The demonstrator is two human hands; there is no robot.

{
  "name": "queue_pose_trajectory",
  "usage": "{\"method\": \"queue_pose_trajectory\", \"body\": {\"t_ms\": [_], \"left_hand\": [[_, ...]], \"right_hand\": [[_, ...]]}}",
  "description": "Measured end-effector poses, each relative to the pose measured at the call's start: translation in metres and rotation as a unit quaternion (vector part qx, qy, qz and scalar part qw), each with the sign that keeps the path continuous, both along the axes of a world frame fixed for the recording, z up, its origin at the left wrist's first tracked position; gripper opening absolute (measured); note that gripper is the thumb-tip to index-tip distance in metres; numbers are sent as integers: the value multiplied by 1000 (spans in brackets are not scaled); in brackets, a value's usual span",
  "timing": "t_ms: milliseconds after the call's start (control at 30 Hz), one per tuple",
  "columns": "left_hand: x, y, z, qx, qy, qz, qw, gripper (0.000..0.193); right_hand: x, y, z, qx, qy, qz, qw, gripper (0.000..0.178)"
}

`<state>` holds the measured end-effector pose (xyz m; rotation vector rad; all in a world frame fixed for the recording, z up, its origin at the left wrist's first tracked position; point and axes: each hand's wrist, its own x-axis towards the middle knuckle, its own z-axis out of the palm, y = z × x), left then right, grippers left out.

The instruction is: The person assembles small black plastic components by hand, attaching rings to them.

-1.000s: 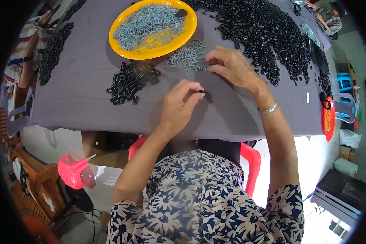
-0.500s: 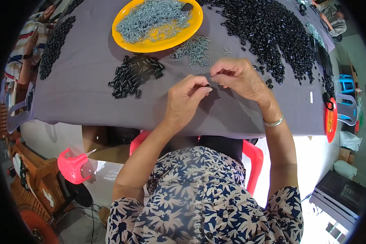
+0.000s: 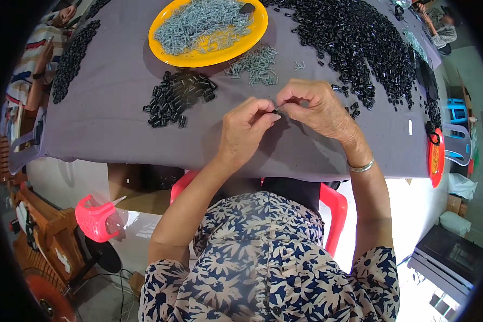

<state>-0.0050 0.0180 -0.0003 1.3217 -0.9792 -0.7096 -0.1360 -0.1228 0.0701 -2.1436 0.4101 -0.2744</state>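
Left hand [image 3: 240, 129] pinches a black part [image 3: 276, 112]; right hand [image 3: 319, 110] pinches a screw [image 3: 278, 108] just beside it. Both are above the table [image 3: 118, 129], between its near edge and the screw pile [image 3: 258, 65].

We see a grey cloth-covered table [image 3: 107, 118] with a pink chair [image 3: 336, 212] at its near edge. On our left stand brown wooden furniture [image 3: 56, 228] and a purplish-grey plastic chair [image 3: 19, 155]. On our right we find blue stools [image 3: 456, 111], a grey chair [image 3: 457, 143] and a dark boxy cabinet [image 3: 448, 265]. Strong light whitens the floor [image 3: 410, 209] at lower right; the far right looks dimmer.
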Motion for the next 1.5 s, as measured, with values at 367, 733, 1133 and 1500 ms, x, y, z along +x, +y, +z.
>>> {"method": "queue_pose_trajectory", "body": {"t_ms": [367, 733, 1133, 1500], "left_hand": [[0, 1, 1, 5, -45, 0, 999, 17], [1, -1, 1, 14, -45, -1, 999, 16], [0, 1, -2, 9, -9, -11, 1000, 10], [0, 0, 3, 30, -49, -11, 998, 14]], "right_hand": [[8, 11, 11, -160, -34, 42, 986, 8], [9, 9, 4, -107, -17, 36, 993, 7], [-3, 19, -12, -70, -58, -47, 995, 3], [-1, 30, -22, -48, -67, -97, 992, 6]]}}
